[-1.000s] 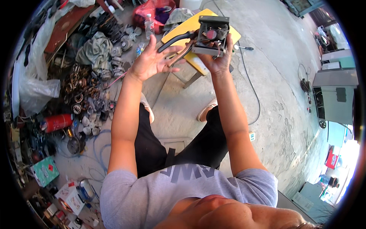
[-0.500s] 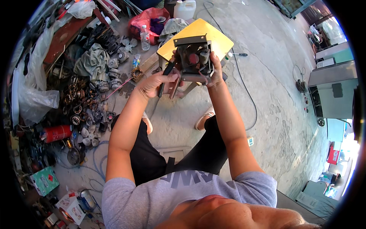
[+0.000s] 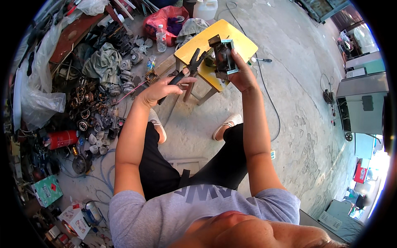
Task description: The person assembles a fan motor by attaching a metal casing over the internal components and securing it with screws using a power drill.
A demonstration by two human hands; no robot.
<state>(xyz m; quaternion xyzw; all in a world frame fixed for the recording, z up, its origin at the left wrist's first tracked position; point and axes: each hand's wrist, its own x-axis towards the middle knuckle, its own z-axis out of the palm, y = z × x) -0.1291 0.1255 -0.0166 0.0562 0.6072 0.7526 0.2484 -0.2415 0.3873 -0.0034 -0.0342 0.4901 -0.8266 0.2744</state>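
Note:
My left hand [image 3: 159, 91] is closed around a dark pair of pliers [image 3: 192, 65], its jaws spread and pointing up and away from me. In my right hand [image 3: 246, 76] is a dark, boxy fan motor frame [image 3: 225, 58] with metal brackets, gripped by its right side and tilted so an edge faces me. Both are raised over the near side of a small yellow stool [image 3: 240, 33]. The pliers' jaws are close to the frame's left side; whether they touch cannot be made out.
A heap of motor parts [image 3: 84, 99] and fan blades lies on the left. Behind the stool are a red plastic bag [image 3: 155, 25], a clear bottle [image 3: 161, 39] and a white jug [image 3: 205, 9]. A screwdriver [image 3: 264, 60] and a dark cable [image 3: 271, 99] lie right of the stool.
The fan motor frame has turned in my right hand, from its broad face to an edge, and shifted right. My left hand has drawn away leftward with the pliers, whose jaws now show.

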